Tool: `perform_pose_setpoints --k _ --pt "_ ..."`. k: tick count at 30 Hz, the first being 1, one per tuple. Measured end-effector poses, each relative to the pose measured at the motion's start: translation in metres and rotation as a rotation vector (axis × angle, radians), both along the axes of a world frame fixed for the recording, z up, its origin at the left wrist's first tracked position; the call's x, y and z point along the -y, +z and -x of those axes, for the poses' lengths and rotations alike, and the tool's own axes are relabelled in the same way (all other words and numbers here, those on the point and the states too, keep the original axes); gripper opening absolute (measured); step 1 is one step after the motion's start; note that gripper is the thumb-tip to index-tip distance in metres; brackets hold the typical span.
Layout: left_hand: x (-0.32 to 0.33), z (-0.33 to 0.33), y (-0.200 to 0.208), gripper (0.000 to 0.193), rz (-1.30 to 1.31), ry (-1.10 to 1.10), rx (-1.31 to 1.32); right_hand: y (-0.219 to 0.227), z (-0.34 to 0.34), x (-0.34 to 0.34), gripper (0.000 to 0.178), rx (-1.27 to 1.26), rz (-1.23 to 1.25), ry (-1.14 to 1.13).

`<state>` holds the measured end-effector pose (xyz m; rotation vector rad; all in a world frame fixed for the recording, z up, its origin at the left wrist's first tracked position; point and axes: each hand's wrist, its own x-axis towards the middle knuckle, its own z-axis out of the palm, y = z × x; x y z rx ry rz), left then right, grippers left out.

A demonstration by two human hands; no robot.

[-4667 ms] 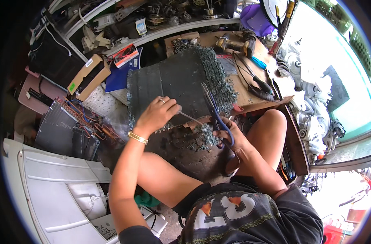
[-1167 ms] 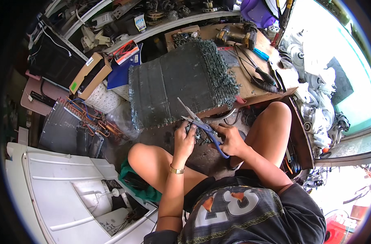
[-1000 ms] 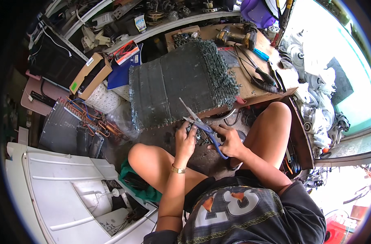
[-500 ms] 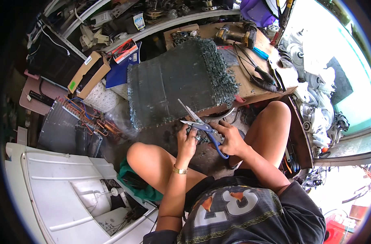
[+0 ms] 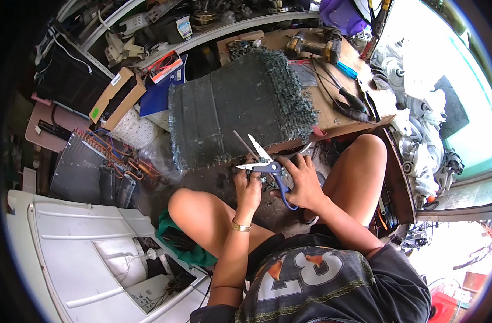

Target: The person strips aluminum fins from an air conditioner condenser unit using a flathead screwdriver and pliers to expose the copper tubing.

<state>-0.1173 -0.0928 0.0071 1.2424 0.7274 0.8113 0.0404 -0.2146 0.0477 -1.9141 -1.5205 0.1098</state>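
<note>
My right hand (image 5: 304, 184) grips blue-handled scissors (image 5: 278, 180), their pale blades spread apart and pointing up and to the left. Close against the lower blade, my left hand (image 5: 248, 189) is closed, fingertips together, on something I cannot make out. A thin grey rod (image 5: 245, 143) slants up beside the upper blade; whether the left hand holds its lower end is hidden. Just beyond both hands lies a dark, flat finned coil (image 5: 229, 107), with ragged, crumpled fins (image 5: 294, 99) along its right side.
On the wooden bench (image 5: 359, 126) sit a yellow-black power drill (image 5: 316, 47), a blue-handled tool (image 5: 346, 70) and pliers (image 5: 371, 107). Left are an open cardboard box (image 5: 119, 99) and copper-piped coil (image 5: 103, 156). A white appliance panel (image 5: 68, 242) stands at lower left.
The scissors' blades have spread wider, and the upper one has swung away from the thin rod. My right hand's fingers have opened out a little; the left hand has barely moved.
</note>
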Motion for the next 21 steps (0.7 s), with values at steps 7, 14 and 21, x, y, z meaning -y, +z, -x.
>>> perform_pose_setpoints --k 7,14,21 --pt "-0.003 0.002 0.002 0.025 -0.222 0.014 -0.107 -0.003 -0.012 0.003 0.092 -0.159 -0.004 0.099" --pt "-0.019 0.0 0.018 0.025 -0.26 -0.047 -0.073 -0.004 -0.03 -0.002 0.082 -0.36 -0.04 0.299" --pt "-0.018 0.0 0.003 0.026 0.038 -0.094 0.015 -0.013 -0.017 0.002 0.089 -0.596 0.07 0.274"
